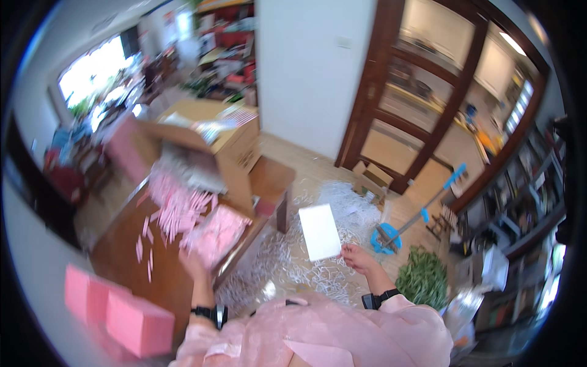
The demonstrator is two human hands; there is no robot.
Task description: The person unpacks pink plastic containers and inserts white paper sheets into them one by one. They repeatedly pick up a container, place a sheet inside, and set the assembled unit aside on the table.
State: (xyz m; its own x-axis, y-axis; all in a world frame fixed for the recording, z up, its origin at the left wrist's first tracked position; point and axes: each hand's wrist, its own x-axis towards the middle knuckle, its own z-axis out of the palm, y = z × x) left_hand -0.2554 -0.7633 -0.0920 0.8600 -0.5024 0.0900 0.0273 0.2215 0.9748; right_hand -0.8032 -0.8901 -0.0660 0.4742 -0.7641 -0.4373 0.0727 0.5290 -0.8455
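The right hand (359, 259) pinches the near right corner of a white sheet (319, 232), held above the floor (299, 159) outside the table's right edge. Sheet long axis: away from the person, far end angled left. The left hand (194, 264) contacts a pink packet (219, 233) near the right edge of the table (116, 244); grip indeterminable. Open carton (235, 183): pale wrapping (191, 169) inside, pink strips (174, 205) at the mouth.

Daylight burns out the window (95, 70) at upper left (nearly pure white), and a light strip (513, 43) glows at upper right; blur softens the pink boxes (139, 323) at lower left, and fisheye curvature bends edges toward a dark rim.
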